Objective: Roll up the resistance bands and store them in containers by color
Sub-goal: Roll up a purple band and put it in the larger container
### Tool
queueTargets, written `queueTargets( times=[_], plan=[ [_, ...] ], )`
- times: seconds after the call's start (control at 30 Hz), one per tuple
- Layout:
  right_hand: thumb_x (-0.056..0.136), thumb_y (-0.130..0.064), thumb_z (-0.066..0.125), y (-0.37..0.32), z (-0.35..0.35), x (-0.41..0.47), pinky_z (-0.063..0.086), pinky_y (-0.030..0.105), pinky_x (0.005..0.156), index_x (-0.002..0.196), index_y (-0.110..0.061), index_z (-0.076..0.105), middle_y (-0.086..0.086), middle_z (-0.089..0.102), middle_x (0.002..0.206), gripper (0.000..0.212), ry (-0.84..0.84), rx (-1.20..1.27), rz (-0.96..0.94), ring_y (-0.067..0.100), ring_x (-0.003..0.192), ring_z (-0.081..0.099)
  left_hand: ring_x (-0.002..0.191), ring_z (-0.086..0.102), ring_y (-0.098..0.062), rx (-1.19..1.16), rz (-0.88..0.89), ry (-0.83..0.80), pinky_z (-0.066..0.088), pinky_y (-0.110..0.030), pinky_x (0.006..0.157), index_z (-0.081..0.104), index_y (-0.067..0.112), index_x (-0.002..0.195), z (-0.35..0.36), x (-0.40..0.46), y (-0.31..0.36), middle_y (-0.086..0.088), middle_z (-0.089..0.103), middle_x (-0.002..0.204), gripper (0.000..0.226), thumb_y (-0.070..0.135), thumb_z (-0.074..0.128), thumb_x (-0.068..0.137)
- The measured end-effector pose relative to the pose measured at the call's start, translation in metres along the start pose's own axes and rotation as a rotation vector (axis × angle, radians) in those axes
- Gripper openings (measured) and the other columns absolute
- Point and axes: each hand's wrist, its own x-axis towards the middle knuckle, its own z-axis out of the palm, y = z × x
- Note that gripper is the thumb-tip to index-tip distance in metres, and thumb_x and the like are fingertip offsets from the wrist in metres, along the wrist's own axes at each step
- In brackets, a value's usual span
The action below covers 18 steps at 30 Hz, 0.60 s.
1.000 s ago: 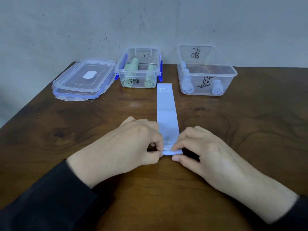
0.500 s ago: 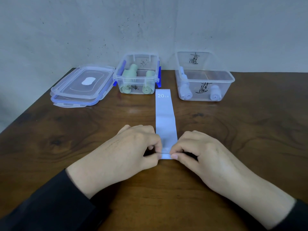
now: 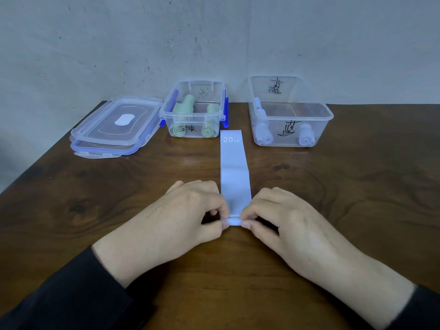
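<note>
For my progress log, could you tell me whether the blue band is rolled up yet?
Barely: the blue band lies mostly flat; both hands pinch a small roll at its near end.

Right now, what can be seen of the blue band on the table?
The blue band is a pale blue flat strip, fabric-like, lying lengthwise on the table between the two tubs, printed "20 LB" in white at its far end. A faint crease crosses it midway. Its near end is curled into a small, tight roll. The left hand and right hand pinch that roll from either side.

A dark wooden table (image 3: 95,210) meets a speckled grey wall (image 3: 119,44).
</note>
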Motion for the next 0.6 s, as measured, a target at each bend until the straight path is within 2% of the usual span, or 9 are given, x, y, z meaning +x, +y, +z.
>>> queueTargets(
  times=[0.1, 0.33, 0.47, 0.6],
  plan=[
    [0.088, -0.038, 0.067, -0.0003, 0.0004, 0.0017, 0.048, 0.025, 0.075, 0.094, -0.03, 0.069, -0.02, 0.055, 0.09, 0.01, -0.009, -0.014, 0.01, 0.003, 0.083, 0.048, 0.095, 0.05, -0.003, -0.002, 0.023, 0.023, 0.034, -0.02, 0.091, 0.067, 0.037, 0.092, 0.0022, 0.0002, -0.0022, 0.017, 0.053, 0.091, 0.01, 0.044, 0.06, 0.092],
    [0.093, -0.038, 0.062, 0.0021, -0.0033, 0.0044, 0.047, 0.028, 0.077, 0.093, -0.031, 0.066, -0.02, 0.053, 0.089, 0.008, -0.067, 0.004, -0.001, 0.004, 0.087, 0.046, 0.093, 0.05, -0.005, 0.006, 0.067, 0.026, 0.034, -0.018, 0.087, 0.067, 0.036, 0.091, 0.0027, -0.0005, -0.0037, 0.017, 0.052, 0.088, 0.014, 0.046, 0.058, 0.093],
    [0.094, -0.041, 0.059, 0.0037, -0.0058, 0.0063, 0.045, 0.026, 0.083, 0.095, -0.032, 0.07, -0.021, 0.052, 0.093, 0.014, -0.073, 0.042, 0.03, 0.005, 0.095, 0.048, 0.096, 0.049, -0.003, -0.017, 0.057, 0.059, 0.033, -0.015, 0.087, 0.061, 0.04, 0.091, 0.0022, 0.0004, -0.0032, 0.017, 0.052, 0.092, 0.01, 0.046, 0.066, 0.086],
    [0.093, -0.035, 0.063, 0.0036, -0.0052, 0.0078, 0.043, 0.022, 0.082, 0.094, -0.031, 0.068, -0.018, 0.055, 0.089, 0.007, -0.069, 0.057, 0.064, 0.007, 0.093, 0.05, 0.096, 0.05, 0.0, -0.05, 0.039, 0.053, 0.034, -0.015, 0.082, 0.063, 0.04, 0.089, 0.002, 0.0018, -0.0049, 0.018, 0.053, 0.093, 0.009, 0.041, 0.071, 0.085]
  ],
)
